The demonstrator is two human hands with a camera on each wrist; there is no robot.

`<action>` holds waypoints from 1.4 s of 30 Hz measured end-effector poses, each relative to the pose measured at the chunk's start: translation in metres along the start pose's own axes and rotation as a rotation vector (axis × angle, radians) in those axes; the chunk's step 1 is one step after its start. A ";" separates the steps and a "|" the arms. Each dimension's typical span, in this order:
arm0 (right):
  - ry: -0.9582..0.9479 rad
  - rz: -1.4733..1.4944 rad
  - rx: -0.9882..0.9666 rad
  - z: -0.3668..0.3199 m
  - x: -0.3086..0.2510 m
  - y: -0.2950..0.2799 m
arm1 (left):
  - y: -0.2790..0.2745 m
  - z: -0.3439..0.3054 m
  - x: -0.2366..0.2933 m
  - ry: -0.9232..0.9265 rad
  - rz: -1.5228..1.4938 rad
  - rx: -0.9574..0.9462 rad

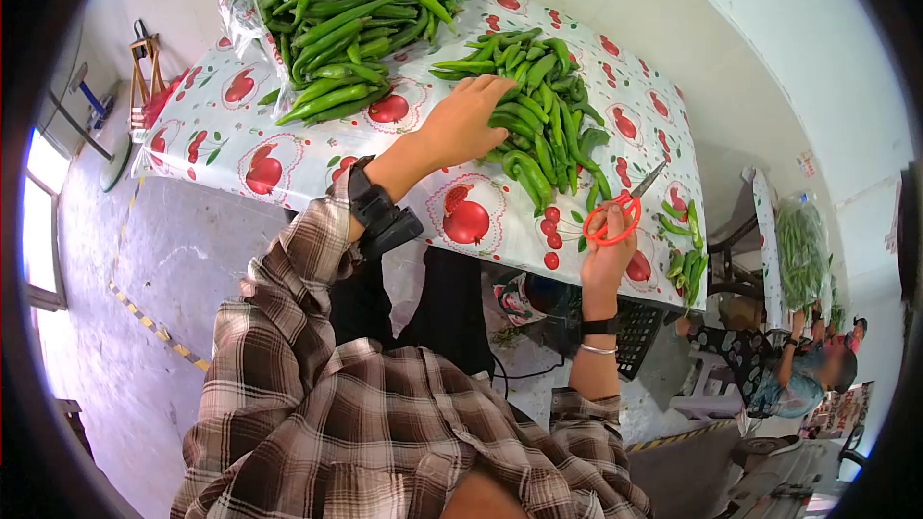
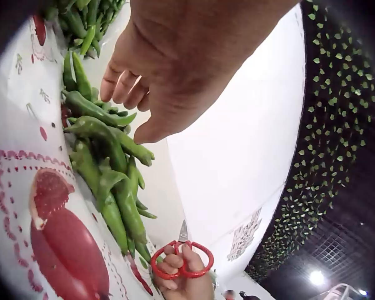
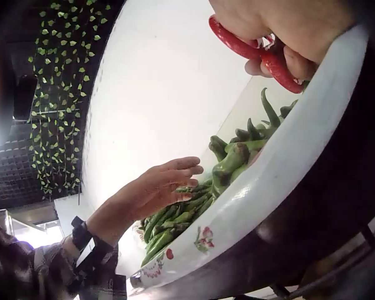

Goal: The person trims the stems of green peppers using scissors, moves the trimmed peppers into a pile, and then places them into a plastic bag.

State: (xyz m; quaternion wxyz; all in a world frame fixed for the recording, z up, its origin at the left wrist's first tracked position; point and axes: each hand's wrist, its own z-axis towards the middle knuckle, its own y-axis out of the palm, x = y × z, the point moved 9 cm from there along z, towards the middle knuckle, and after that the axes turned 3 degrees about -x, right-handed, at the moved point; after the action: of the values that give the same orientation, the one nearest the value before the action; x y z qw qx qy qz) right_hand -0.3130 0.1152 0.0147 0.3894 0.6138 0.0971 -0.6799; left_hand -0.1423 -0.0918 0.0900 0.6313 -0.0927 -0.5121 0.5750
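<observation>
A loose pile of long green chili peppers [image 1: 558,139] lies on the table's middle. At its left edge is my left hand [image 1: 469,123], palm down, its fingertips over the nearest peppers. In the left wrist view that hand [image 2: 175,69] has relaxed, slightly bent fingers with nothing between them, just above the peppers [image 2: 115,181]. My right hand [image 1: 606,264] holds scissors [image 1: 633,198] by their orange-red handles near the front edge, blades pointing away and to the right. Its fingers go through the handle loops [image 2: 207,265]. The right wrist view shows the red handles [image 3: 280,72] in that hand.
A large clear bag overflowing with green peppers [image 1: 336,24] stands at the back left. Small groups of peppers and pieces [image 1: 686,271] lie by the right edge of the table [image 1: 370,142]. Below is a dark crate [image 1: 637,336]. Another person [image 1: 784,375] sits at the far right.
</observation>
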 end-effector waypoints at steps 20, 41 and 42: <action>-0.001 -0.035 0.005 -0.001 0.000 0.001 | 0.036 0.019 -0.002 -0.026 0.224 -0.131; 0.005 -0.054 0.011 -0.002 0.000 0.004 | 0.044 0.014 0.003 0.115 0.432 -0.076; 0.010 -0.056 0.011 -0.003 0.000 0.003 | 0.043 0.014 0.003 0.115 0.425 -0.067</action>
State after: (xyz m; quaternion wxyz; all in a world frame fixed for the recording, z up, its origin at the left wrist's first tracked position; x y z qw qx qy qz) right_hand -0.3089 0.1146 0.0151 0.3663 0.6164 0.1127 -0.6879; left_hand -0.1808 -0.0815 0.0675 0.5207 -0.2521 -0.4634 0.6713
